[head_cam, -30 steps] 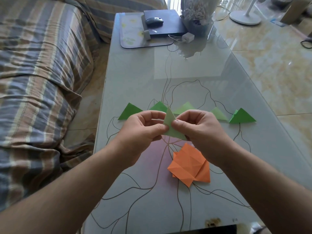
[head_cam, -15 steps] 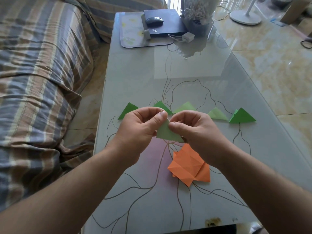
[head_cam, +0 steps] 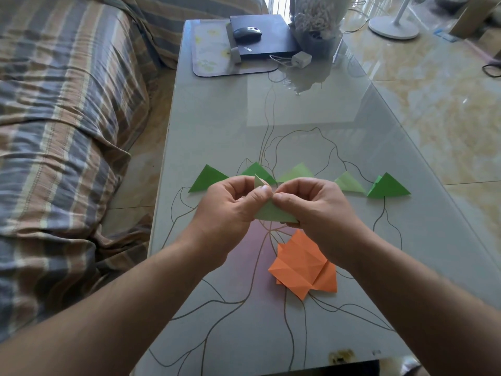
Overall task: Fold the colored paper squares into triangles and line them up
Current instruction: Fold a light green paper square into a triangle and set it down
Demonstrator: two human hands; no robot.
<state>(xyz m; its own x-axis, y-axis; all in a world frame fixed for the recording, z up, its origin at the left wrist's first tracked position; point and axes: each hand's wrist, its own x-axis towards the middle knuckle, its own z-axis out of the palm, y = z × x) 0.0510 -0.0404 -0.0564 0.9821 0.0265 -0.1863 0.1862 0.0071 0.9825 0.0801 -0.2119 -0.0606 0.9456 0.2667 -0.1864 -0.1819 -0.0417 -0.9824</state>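
I see both hands raised just above the glass table (head_cam: 217,126), pinching one pale green paper piece (head_cam: 273,213) between them. My left hand (head_cam: 230,210) grips its left part, thumb pressed on the front face and fingers curled behind; my right hand (head_cam: 311,207) pinches the right part, thumb and forefinger meeting the left thumb at the middle. The piece's long lower edge runs left to right, dropping slightly toward the right, and a small tip pokes upward above the left thumb.

Behind the hands, five green triangles lie in a row across the table, points away from me: a dark green one at far left (head_cam: 207,180), another (head_cam: 256,172) partly hidden by my left hand, a pale one (head_cam: 296,172), a smaller pale one (head_cam: 348,183), and a dark green one at far right (head_cam: 387,187). Nearer me, a stack of creased orange paper (head_cam: 301,264) rests flat, one corner pointing my way.

At the far end a black box (head_cam: 271,39) carries a computer mouse (head_cam: 247,32); a vase (head_cam: 317,39) holds pale dried flowers.
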